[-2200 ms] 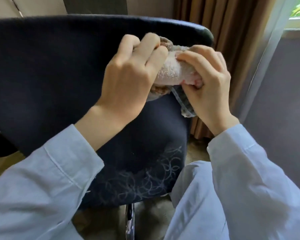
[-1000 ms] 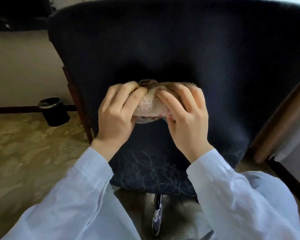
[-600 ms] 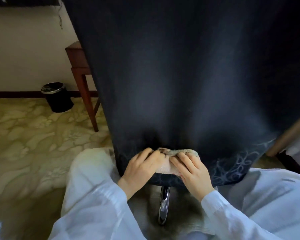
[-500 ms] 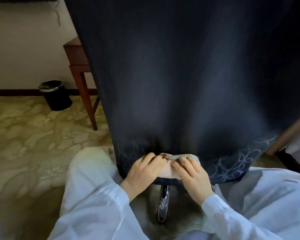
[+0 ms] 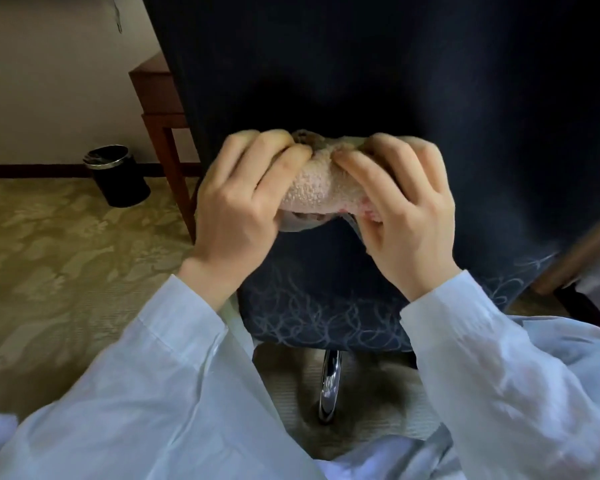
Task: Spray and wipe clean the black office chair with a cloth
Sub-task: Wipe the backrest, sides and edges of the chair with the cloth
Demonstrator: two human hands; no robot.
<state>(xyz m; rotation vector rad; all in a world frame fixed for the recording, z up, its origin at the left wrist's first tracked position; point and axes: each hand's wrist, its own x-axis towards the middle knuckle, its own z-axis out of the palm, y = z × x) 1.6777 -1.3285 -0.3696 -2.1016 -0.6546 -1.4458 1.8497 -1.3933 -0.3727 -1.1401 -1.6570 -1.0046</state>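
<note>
Head cam has the person's left hand [image 5: 243,206] and right hand [image 5: 409,220] both clamped round a bunched-up cloth [image 5: 321,188], fingers [image 5: 271,157] curled tight over the top of the wad (thumbs are hidden underneath, so no telling what they're doing). The cloth sits right between the two sets of fingertips and looks pressed against the back of the black office chair [image 5: 378,64]. The chair's dark panel runs up well above the knuckles, and its patterned band [image 5: 326,323] lies below the wrists. Looks like the wiping step on the backrest. To do it well they'd want even pressure from both hands, straight overlapping passes rather than scrubbing one spot, and a run all the way down past the wrists to that bottom band. A brownish patch pokes out just above the fingertips, so refolding to a fresh face probably makes sense before it smears. The cloth itself is pale, nubbly terry with a pinkish bit by the right fingers. The chair fabric is very dark, with pale scribbly loops along the bottom edge and a chrome leg [image 5: 329,386] underneath.
</note>
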